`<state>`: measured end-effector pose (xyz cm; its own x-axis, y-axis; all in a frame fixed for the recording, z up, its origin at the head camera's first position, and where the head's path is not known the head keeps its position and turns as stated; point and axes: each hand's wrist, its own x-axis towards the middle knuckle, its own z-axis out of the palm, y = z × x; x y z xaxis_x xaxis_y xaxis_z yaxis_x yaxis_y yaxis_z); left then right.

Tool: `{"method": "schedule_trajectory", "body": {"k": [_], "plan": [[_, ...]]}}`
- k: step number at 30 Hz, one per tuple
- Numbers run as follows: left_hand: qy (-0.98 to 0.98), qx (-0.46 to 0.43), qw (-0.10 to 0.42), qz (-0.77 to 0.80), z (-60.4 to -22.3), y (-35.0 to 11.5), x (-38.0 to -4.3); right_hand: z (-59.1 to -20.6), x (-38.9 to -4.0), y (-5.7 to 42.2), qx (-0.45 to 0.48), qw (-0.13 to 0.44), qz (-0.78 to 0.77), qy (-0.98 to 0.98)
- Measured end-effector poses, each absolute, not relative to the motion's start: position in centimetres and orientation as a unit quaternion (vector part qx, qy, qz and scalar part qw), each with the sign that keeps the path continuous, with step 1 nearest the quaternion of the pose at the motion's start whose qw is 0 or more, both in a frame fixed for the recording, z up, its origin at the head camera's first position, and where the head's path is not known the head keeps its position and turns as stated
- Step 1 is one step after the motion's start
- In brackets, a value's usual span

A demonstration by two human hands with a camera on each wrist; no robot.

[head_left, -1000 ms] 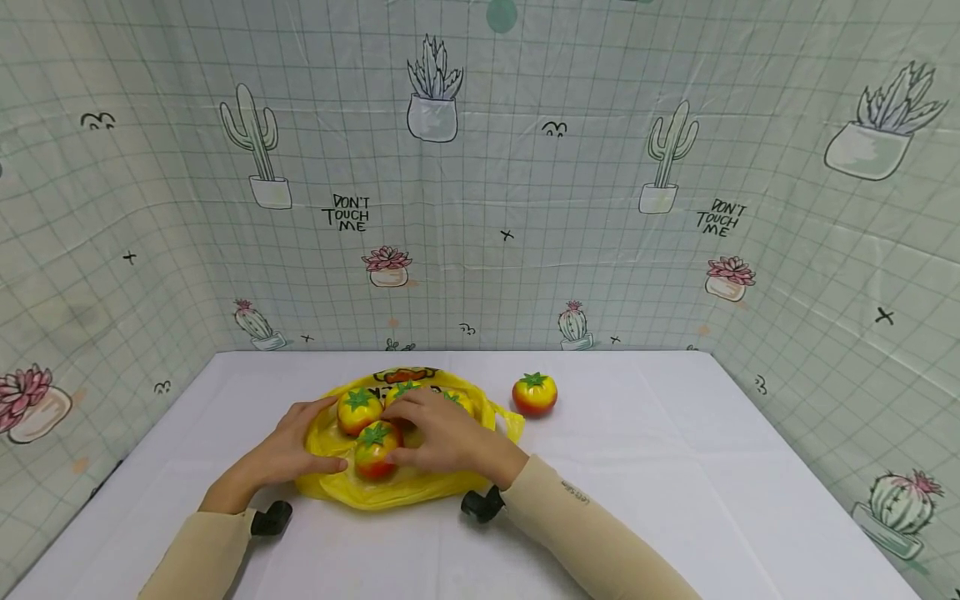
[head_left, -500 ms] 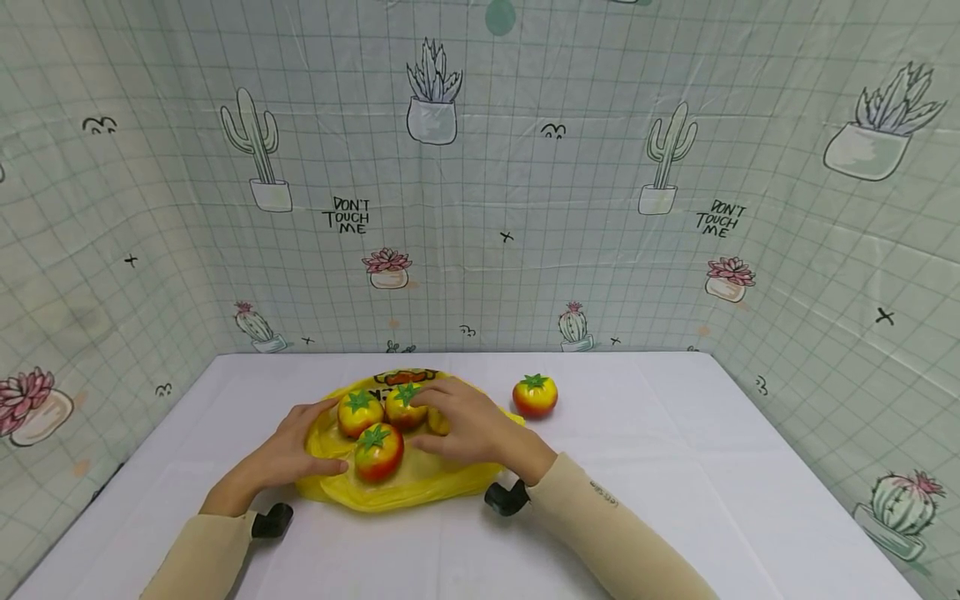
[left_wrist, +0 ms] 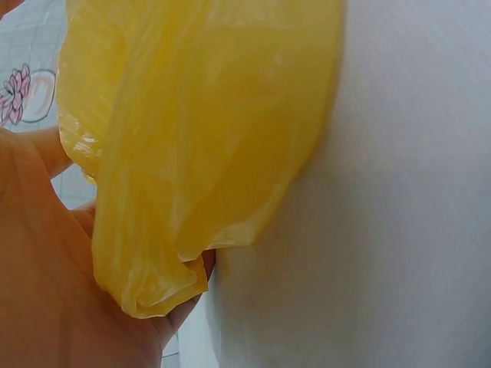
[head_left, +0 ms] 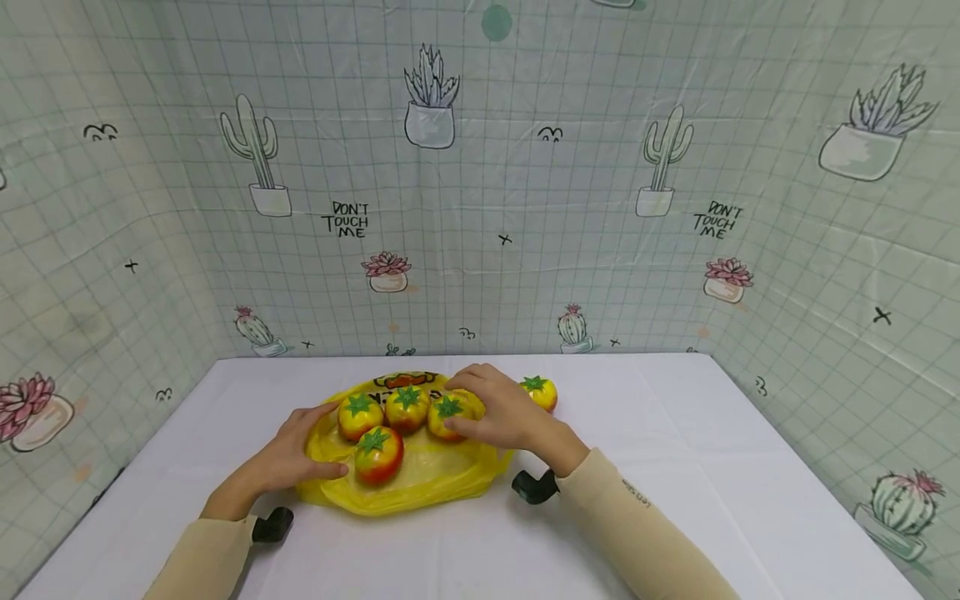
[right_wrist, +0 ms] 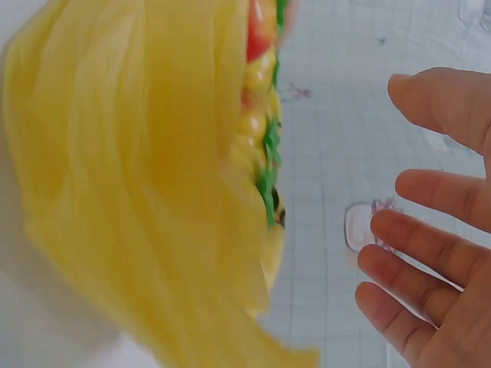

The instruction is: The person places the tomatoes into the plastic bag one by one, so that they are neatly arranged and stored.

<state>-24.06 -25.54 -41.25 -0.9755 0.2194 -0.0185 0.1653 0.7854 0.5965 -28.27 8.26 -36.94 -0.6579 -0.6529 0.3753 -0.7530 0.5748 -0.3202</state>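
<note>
A yellow plastic bag (head_left: 420, 492) lies spread on the table with its mouth upward. Several red-and-yellow tomatoes with green star-shaped tops sit in it, among them a front tomato (head_left: 378, 456) and a right-hand tomato (head_left: 442, 418). My left hand (head_left: 281, 454) rests at the bag's left edge, thumb and fingers spread along the rim; in the left wrist view, the yellow plastic (left_wrist: 215, 115) covers part of the palm. My right hand (head_left: 502, 412) hovers over the bag's right side with fingers apart, holding nothing. Its spread fingers (right_wrist: 414, 253) show beside the bag in the right wrist view.
Another tomato (head_left: 542, 392) stands on the white tabletop (head_left: 675, 483) right of the bag, partly hidden behind my right hand. A grid-patterned cloth (head_left: 510, 183) with printed cacti encloses the table at the back and sides.
My right hand has lifted away from the tomatoes and moved right, uncovering those in the bag and now partly hiding the outside tomato. My left hand has stayed at the bag's edge.
</note>
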Motion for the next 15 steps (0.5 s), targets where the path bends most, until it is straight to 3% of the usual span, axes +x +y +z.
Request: {"method": "schedule_trajectory", "body": {"k": [15], "plan": [[0.943,0.102,0.045,0.313,-41.1,-25.5,-23.9,-36.7,-29.9,12.3,0.343,0.135,0.282,-0.886]]}}
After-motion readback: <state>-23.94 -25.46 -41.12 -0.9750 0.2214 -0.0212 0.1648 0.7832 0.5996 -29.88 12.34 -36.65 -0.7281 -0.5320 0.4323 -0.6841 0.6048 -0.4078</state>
